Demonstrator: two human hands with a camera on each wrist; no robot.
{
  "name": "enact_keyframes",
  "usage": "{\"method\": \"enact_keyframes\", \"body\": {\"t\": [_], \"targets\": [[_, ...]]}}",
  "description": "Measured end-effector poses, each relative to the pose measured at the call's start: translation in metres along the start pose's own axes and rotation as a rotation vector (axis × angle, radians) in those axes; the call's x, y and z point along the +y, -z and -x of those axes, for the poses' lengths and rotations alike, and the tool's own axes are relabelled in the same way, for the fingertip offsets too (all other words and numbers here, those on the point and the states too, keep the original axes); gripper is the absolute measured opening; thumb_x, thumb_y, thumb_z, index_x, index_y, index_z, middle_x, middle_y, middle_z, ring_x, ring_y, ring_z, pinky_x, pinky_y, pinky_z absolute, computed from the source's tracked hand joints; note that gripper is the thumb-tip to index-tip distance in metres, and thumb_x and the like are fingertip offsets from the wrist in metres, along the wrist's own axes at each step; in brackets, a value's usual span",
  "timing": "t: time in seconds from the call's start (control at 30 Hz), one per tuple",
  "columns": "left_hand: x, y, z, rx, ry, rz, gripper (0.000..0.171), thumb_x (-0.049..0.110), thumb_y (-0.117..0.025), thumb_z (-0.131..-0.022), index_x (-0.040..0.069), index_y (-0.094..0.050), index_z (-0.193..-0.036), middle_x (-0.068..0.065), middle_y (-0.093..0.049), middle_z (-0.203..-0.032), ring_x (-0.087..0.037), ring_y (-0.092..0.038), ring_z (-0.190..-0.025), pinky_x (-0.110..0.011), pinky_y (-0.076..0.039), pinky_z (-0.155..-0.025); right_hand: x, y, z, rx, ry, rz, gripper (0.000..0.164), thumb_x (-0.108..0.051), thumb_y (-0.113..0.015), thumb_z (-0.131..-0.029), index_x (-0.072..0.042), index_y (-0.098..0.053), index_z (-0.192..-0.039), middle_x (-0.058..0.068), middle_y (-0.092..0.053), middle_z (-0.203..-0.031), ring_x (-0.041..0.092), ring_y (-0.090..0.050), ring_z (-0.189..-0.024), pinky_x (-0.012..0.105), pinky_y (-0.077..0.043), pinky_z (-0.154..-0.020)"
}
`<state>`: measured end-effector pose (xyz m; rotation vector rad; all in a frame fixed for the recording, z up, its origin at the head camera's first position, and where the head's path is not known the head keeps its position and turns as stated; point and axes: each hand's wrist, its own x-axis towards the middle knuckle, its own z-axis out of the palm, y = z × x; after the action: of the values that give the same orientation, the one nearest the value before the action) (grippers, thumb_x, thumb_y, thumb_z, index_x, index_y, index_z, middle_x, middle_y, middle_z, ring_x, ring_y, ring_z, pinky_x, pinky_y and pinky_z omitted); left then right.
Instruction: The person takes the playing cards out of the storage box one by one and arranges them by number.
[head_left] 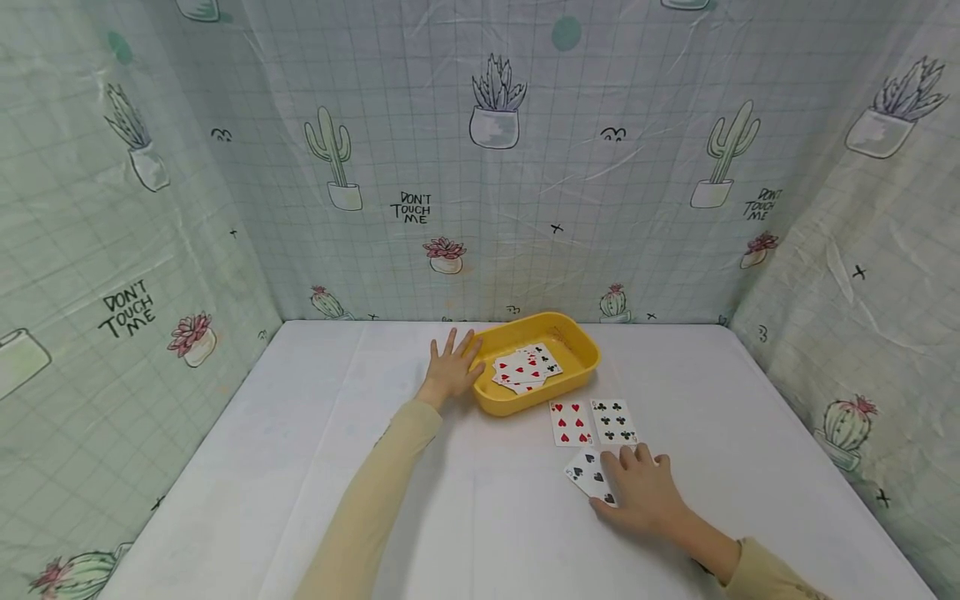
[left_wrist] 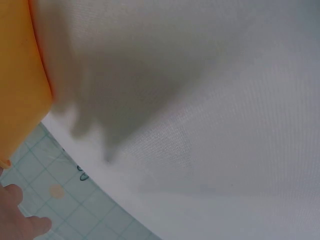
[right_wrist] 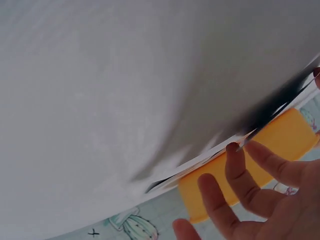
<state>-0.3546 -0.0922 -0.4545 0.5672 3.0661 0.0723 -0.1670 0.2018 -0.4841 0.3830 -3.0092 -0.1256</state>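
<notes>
My right hand (head_left: pixel 643 493) holds a spade playing card (head_left: pixel 587 473) by its edges, thumb at the near side and fingertips at the far side. The card lies tilted in the head view and its right part is hidden under the hand. Just beyond it, the six of hearts (head_left: pixel 571 424) and the six of clubs (head_left: pixel 613 422) lie face up side by side. With fingers spread, my left hand (head_left: pixel 452 369) touches the left rim of a yellow tray (head_left: pixel 501 407). Inside the tray, several loose cards (head_left: pixel 525 369) overlap, hearts and clubs showing.
The white table (head_left: pixel 337 500) runs back to a cloth wall (head_left: pixel 525 192) printed with potted plants. More of this cloth hangs along the left and right sides. The yellow tray stands near the table's back edge.
</notes>
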Motion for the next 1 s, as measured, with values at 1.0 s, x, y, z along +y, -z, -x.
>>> {"method": "enact_keyframes", "body": {"t": [1.0], "targets": [[-0.001,-0.002,-0.001,0.007,-0.002,-0.016,0.055,0.045,-0.027,-0.095,0.023,-0.015,-0.144,0.0,-0.009,-0.152,-0.031,0.0,-0.14,-0.06,-0.007,-0.106,0.042,0.008,-0.014,-0.191,0.514,-0.2,0.071,-0.059,-0.059,-0.072,-0.03,-0.038,-0.134,-0.004,-0.033,-0.144,0.03,-0.029,-0.129,0.058,-0.031,-0.093]]}}
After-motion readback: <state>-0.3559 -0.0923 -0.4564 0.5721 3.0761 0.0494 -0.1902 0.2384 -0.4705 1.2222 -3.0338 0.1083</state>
